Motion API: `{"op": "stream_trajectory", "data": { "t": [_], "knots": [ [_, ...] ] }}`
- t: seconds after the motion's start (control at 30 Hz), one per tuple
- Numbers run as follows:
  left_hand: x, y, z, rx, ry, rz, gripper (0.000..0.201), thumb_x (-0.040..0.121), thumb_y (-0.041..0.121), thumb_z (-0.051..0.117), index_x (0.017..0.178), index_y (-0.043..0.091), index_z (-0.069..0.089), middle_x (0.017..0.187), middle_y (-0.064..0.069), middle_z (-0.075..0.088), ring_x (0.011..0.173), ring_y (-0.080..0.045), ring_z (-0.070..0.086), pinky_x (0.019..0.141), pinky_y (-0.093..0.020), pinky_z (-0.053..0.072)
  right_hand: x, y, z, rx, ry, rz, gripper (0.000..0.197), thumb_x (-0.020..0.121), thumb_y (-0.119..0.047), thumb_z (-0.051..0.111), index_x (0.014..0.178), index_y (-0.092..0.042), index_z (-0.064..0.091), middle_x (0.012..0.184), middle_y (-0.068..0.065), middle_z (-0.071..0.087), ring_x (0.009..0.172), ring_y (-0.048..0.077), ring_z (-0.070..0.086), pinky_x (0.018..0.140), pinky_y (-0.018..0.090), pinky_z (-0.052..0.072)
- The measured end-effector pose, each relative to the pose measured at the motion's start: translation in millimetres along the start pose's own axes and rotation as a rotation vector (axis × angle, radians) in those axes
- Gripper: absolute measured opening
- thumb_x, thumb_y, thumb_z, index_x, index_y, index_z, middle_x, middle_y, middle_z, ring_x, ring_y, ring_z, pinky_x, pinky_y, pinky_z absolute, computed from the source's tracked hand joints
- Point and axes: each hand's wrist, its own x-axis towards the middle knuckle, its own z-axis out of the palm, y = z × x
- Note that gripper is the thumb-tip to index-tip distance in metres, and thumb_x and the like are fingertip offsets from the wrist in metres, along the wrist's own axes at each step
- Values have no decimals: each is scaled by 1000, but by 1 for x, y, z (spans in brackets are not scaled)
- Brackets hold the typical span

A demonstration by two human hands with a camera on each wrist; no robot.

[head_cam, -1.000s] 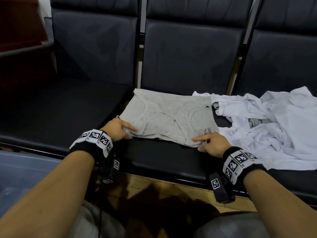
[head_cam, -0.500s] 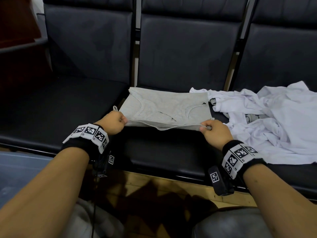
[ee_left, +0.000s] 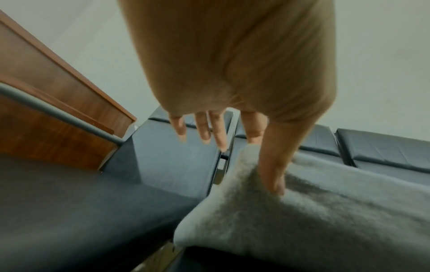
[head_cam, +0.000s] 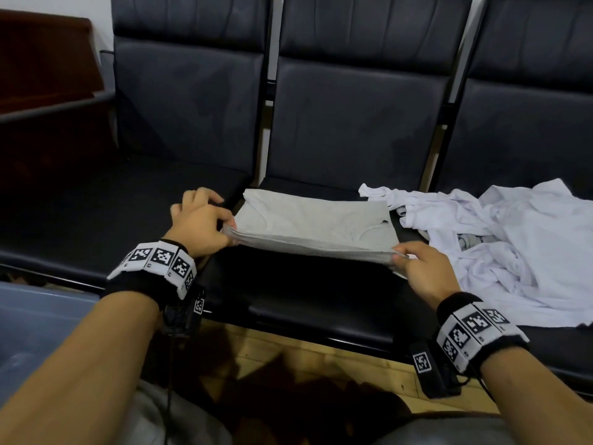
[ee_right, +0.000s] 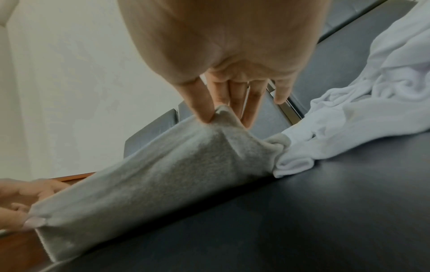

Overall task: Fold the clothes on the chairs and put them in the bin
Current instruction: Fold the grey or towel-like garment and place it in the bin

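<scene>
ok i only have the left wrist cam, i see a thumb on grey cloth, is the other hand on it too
observer: Yes. The right hand pinches the other near corner of the grey garment.
operator: is it flat or lifted
observer: In the head view the near edge is raised off the chair seat, and the far edge lies on it.
operator: anything else to fold
observer: A crumpled white garment lies on the seat to the right, against the grey one's right end.
operator: where's the bin
observer: Low on the left of the head view. A grey-blue bin sits beside the left forearm, below seat level.
</scene>
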Motion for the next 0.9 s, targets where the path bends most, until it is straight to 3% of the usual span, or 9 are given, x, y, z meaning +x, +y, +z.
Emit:
{"op": "stream_trajectory", "data": {
  "t": [0.07,0.13,0.23,0.33,0.47,0.57,0.73,0.83,0.9],
  "knots": [
    [-4,0,-9,-123,62,46,22,66,36,85,63,34,63,126,18,39,133,-14,23,107,-37,13,-4,-5,-2,77,33,12,11,91,-11,58,84,-8,66,95,4,66,91,17,56,71,13,37],
    [-7,1,-13,-369,86,83,24,66,24,84,58,24,61,120,14,53,128,-10,40,108,-34,25,-7,-11,-3,160,72,-11,13,91,-9,55,84,-3,65,91,8,65,80,13,52,65,11,37],
    [-10,6,-19,-634,35,30,16,69,6,75,64,11,60,88,2,68,93,-18,65,84,-31,48,-8,-17,-4,254,106,-61,14,93,-6,50,84,0,60,83,11,59,72,13,47,59,9,37],
    [-11,5,-20,-620,37,17,16,73,4,72,70,16,61,72,1,64,76,-15,59,73,-33,46,-8,-19,-1,306,116,-94,15,94,-6,48,81,-9,56,77,4,52,72,14,44,65,19,37],
    [-11,2,-23,-704,23,16,11,75,9,72,74,12,61,70,-1,60,70,-10,54,70,-25,42,-9,-20,2,377,163,-122,15,91,-14,48,76,-13,53,74,-1,50,74,12,44,70,25,36],
    [-13,4,-30,-828,-24,-2,12,72,7,72,70,7,60,64,3,59,65,-4,55,69,-22,41,-9,-23,0,381,187,-142,15,81,-25,46,73,-15,54,74,-1,53,76,14,46,69,25,37],
    [-14,-1,-31,-784,-150,-47,11,67,7,74,65,4,64,61,3,63,73,-13,60,73,-28,42,-4,-18,0,356,151,-90,15,75,-24,52,63,-27,62,71,-3,56,81,16,49,75,29,38],
    [-9,0,-25,-690,-159,-90,8,72,1,76,72,0,69,66,-2,67,75,-14,62,72,-24,43,0,-13,3,317,95,-67,18,85,-12,57,70,-19,63,77,-1,58,82,15,50,75,23,39],
    [-4,-1,-21,-642,-159,-96,9,72,5,79,76,2,71,76,-15,70,78,-18,64,73,-26,46,4,-11,5,253,84,-55,17,90,-6,56,78,-15,63,79,-7,58,80,12,50,72,16,37]
  ]
}}
